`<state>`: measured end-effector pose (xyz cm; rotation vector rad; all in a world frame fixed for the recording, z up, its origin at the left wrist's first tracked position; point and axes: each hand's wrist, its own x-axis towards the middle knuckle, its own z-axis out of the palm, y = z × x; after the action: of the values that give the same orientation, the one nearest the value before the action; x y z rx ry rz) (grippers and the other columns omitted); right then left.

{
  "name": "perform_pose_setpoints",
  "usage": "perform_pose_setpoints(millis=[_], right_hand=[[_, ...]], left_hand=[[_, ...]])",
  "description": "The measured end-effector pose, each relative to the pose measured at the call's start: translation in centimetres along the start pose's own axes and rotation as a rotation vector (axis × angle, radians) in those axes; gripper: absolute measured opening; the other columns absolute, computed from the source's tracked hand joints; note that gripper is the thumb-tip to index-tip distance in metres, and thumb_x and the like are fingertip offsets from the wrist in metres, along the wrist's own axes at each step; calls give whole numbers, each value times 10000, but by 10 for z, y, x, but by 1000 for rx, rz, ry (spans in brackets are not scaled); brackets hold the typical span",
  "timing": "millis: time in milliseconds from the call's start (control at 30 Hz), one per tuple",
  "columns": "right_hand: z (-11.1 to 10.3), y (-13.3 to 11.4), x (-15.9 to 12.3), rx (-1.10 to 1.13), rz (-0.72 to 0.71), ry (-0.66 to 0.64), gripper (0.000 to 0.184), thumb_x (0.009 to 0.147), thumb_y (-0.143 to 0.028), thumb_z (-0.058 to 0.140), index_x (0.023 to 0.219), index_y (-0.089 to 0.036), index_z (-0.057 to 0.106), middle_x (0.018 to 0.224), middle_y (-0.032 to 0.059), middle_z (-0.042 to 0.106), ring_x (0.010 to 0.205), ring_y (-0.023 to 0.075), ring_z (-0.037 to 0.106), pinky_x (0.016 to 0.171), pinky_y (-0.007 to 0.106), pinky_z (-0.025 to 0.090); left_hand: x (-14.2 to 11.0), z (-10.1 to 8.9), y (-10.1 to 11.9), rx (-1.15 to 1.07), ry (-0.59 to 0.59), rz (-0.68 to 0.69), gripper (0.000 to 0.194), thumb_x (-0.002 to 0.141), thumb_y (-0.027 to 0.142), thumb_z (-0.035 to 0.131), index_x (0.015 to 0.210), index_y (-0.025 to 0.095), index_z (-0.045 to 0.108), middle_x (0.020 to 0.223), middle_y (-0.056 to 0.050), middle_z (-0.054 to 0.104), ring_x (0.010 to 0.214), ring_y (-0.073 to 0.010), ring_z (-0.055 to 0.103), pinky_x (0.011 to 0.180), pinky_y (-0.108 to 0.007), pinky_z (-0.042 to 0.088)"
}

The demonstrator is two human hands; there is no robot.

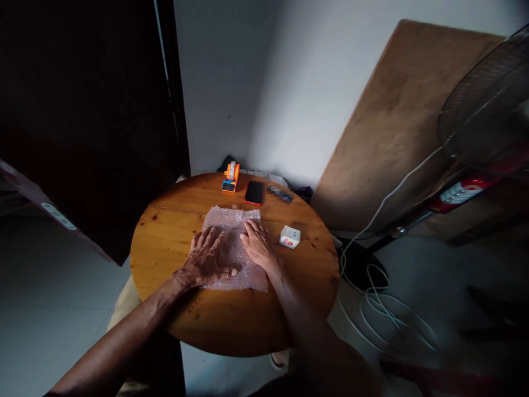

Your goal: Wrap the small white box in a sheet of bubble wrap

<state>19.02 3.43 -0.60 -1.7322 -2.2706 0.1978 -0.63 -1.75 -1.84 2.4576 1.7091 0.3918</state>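
A sheet of clear bubble wrap (233,220) lies spread on the round wooden table (165,242). On its left part rests my left hand (206,259), palm down with the fingers spread. My right hand (257,246) lies on the sheet's right side, its fingers stretched out and nothing gripped. To the right of that hand, apart from it, sits a small white box (290,237) with printing on it.
Toward the table's back stand an orange and blue tape dispenser (230,177), a phone with a red edge (253,193) and a blurred dark object (280,193). A wall rises behind. On the right are a fan (483,105) and a coiled white cable (388,309) on the floor.
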Motion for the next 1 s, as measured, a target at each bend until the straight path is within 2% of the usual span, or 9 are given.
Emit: perform_pose_setpoints(millis=[233, 333, 467, 533, 633, 833, 933, 1000], right_hand=[[0, -1, 0, -38, 63, 22, 555, 1005, -367, 408, 1475, -74, 421, 1572, 173, 362, 1428, 330, 346, 1150, 486, 282], [0, -2, 0, -29, 68, 22, 544, 1006, -368, 409, 1470, -85, 428, 1567, 177, 370, 1421, 326, 357, 1146, 493, 281], [0, 0, -1, -13, 43, 49, 494, 1012, -341, 393, 1452, -127, 460, 1563, 159, 382, 1410, 317, 372, 1142, 484, 282], [1, 1, -1, 1, 32, 60, 480, 1017, -315, 371, 1451, -130, 460, 1560, 156, 388, 1408, 308, 376, 1143, 477, 284], [2, 4, 0, 18, 26, 79, 455, 1011, -281, 366, 1419, -120, 489, 1516, 157, 449, 1371, 292, 419, 1130, 456, 309], [6, 5, 3, 64, -45, 169, 400, 984, -217, 390, 1340, -138, 553, 1407, 146, 554, 1302, 263, 488, 1103, 422, 356], [-4, 7, 7, 123, -80, 245, 352, 960, -215, 438, 1261, -151, 609, 1375, 138, 583, 1293, 258, 506, 1105, 411, 372], [-21, 13, 8, 168, -89, 321, 319, 946, -228, 467, 1205, -168, 643, 1342, 130, 608, 1252, 253, 545, 1089, 403, 400]], left_hand=[[1, -11, 2, 37, -47, -15, 1084, 696, 773, 650, 1531, 147, 358, 1597, -231, 283, 1487, -436, 204, 1177, -637, 169], [-6, -22, 9, 108, -49, -27, 936, 773, 642, 677, 1512, 143, 393, 1587, -235, 304, 1488, -423, 217, 1179, -640, 161], [-15, -28, 27, 137, -31, 119, 749, 868, 573, 602, 1487, 184, 439, 1610, -188, 282, 1502, -392, 195, 1199, -601, 147], [-13, -25, 35, 122, -40, 187, 719, 902, 568, 551, 1505, 202, 411, 1617, -167, 277, 1508, -384, 180, 1201, -593, 144], [-5, -14, 40, 83, -78, 180, 722, 927, 595, 484, 1528, 209, 372, 1615, -166, 281, 1506, -400, 173, 1184, -622, 153], [4, 1, 34, 23, -116, 177, 860, 853, 734, 492, 1552, 267, 315, 1630, -174, 236, 1509, -413, 149, 1169, -648, 135], [4, 3, 32, 17, -114, 165, 876, 828, 761, 501, 1538, 269, 350, 1630, -166, 240, 1508, -417, 146, 1171, -658, 115], [4, 3, 33, 19, -108, 162, 863, 820, 754, 524, 1524, 276, 379, 1629, -156, 250, 1507, -412, 155, 1177, -656, 112]])
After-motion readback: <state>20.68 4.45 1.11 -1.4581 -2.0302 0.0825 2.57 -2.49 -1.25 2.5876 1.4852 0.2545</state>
